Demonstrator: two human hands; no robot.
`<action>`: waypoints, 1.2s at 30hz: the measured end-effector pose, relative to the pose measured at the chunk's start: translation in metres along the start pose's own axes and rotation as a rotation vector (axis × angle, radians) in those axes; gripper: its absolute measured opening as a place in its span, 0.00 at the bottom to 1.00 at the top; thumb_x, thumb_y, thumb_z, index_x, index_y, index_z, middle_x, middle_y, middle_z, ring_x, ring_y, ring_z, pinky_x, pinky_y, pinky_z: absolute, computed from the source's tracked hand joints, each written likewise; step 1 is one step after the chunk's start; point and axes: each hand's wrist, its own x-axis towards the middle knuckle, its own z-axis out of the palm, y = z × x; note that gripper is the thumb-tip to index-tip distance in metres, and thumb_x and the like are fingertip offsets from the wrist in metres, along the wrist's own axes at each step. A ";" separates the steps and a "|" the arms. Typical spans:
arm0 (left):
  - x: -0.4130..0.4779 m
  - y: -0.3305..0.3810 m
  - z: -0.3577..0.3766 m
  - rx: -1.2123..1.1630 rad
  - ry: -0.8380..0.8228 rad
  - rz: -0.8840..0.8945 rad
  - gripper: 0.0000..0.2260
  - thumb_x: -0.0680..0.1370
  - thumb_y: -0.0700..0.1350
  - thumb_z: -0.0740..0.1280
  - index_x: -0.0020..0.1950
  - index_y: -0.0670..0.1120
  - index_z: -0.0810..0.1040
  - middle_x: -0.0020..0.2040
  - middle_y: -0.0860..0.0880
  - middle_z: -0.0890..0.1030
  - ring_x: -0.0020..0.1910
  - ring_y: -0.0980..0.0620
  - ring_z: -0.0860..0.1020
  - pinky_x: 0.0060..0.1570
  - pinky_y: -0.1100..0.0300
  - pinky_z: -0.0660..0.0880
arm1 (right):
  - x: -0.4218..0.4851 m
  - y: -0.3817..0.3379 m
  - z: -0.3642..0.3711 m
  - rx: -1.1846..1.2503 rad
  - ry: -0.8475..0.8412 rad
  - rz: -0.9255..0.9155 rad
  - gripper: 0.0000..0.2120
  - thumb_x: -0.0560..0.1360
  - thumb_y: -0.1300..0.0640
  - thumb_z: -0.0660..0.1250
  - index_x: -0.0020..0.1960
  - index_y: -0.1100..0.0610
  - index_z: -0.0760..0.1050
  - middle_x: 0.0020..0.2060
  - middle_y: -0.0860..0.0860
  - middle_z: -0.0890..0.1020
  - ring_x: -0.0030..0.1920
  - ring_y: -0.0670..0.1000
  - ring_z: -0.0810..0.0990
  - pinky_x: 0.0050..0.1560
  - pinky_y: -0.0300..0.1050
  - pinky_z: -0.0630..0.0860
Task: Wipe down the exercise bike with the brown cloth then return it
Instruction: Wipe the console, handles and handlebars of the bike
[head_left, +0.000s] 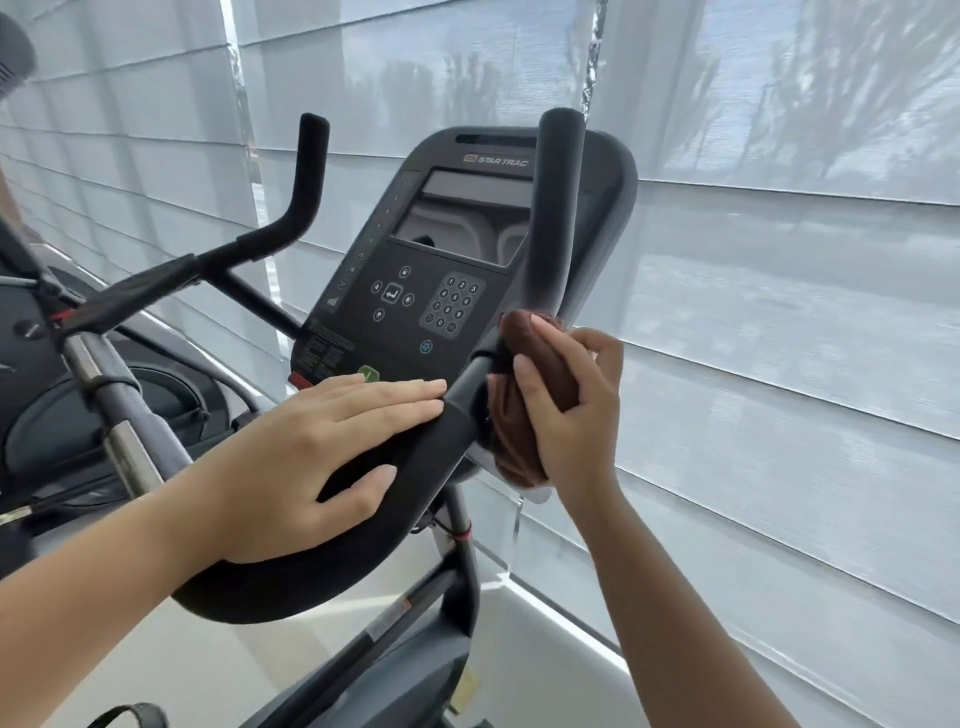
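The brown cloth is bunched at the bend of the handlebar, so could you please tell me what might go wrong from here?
1. The brown cloth is wadded in the right hand, so it may skip parts of the handlebar.
2. It works close to the console; a stray swipe could press keypad buttons.
3. The left hand lies flat on the grip, so that patch stays unwiped.

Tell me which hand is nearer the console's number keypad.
Right. The right hand, gripping the brown cloth, is just below-right of the keypad. The left hand lies flat on the handlebar, lower left.
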 end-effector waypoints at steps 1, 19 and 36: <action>0.000 0.000 0.000 0.000 -0.003 -0.002 0.22 0.75 0.48 0.56 0.68 0.47 0.68 0.69 0.54 0.66 0.68 0.62 0.63 0.68 0.66 0.52 | -0.009 -0.004 0.000 0.002 -0.011 -0.019 0.16 0.71 0.57 0.69 0.58 0.50 0.76 0.49 0.49 0.69 0.53 0.45 0.72 0.61 0.34 0.66; -0.005 -0.003 0.003 -0.062 -0.008 -0.024 0.23 0.75 0.52 0.51 0.70 0.49 0.64 0.71 0.56 0.63 0.69 0.63 0.59 0.69 0.64 0.51 | -0.041 -0.026 -0.004 -0.084 -0.099 -0.105 0.15 0.72 0.57 0.68 0.58 0.56 0.77 0.53 0.54 0.77 0.58 0.45 0.74 0.61 0.37 0.69; -0.007 -0.005 0.003 -0.124 0.065 0.045 0.24 0.74 0.52 0.53 0.66 0.41 0.71 0.67 0.45 0.71 0.65 0.49 0.69 0.65 0.62 0.58 | -0.086 -0.088 0.016 0.046 0.128 0.315 0.13 0.71 0.55 0.67 0.55 0.49 0.79 0.48 0.53 0.78 0.52 0.45 0.79 0.56 0.39 0.74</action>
